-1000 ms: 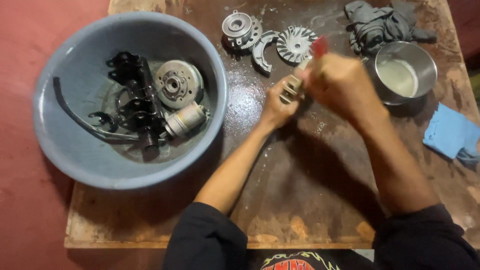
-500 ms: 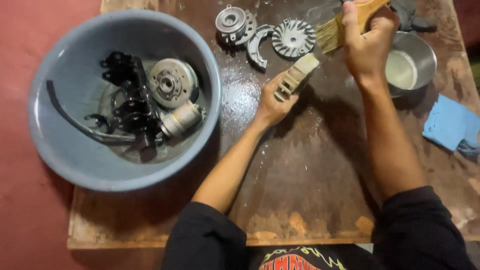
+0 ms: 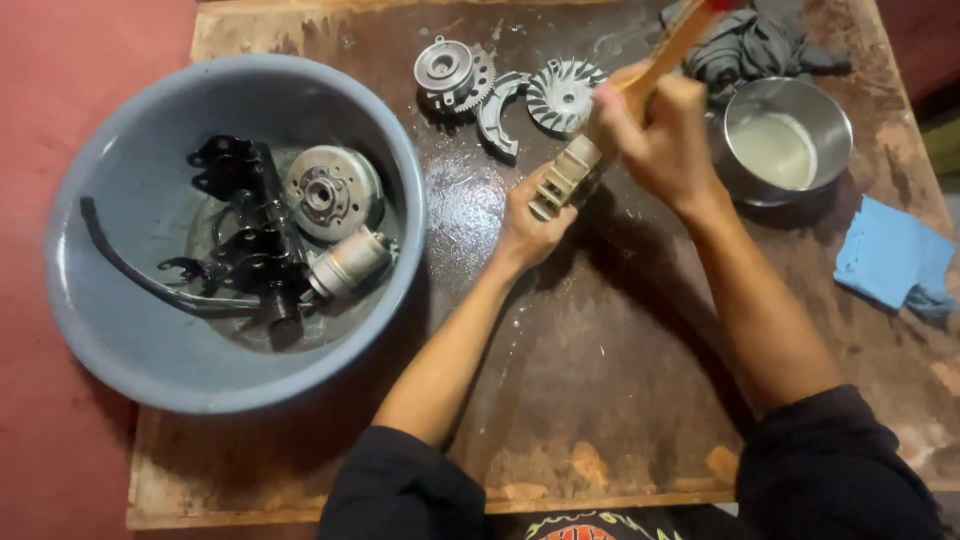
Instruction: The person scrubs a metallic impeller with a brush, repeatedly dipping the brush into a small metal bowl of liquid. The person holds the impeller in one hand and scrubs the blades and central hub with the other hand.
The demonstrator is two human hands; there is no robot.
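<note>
Brushing is resuming on the ribbed beige part (image 3: 562, 178): half a second ago the brush (image 3: 668, 45) was lifted clear toward the steel bowl (image 3: 833, 120), and now the right hand (image 3: 660, 135) is bringing it back down so the bristle end is meeting the part's upper end, hidden behind the knuckles. Judging from that, the brush was probably reloaded with the pale liquid and another scrubbing pass is starting. The part itself is looking blocky and pale tan, with slots or fins along one face, tilted with its far end raised; it is sitting just left of the steel bowl, above the wet dark board (image 3: 600, 380). The left hand (image 3: 528, 222) is gripping its lower end, fingers closed round it, while the right hand's fingers are wrapped tight round the wooden brush handle. Further left of the bowl, a finned metal disc (image 3: 562, 95), a curved shoe (image 3: 495, 115) and a toothed hub (image 3: 450, 70) are lying on the board. Behind the bowl a grey rag (image 3: 750, 45) is lying crumpled; to its right, a blue cloth (image 3: 890, 260). Far left, a grey basin (image 3: 120, 330) is holding dark parts.
</note>
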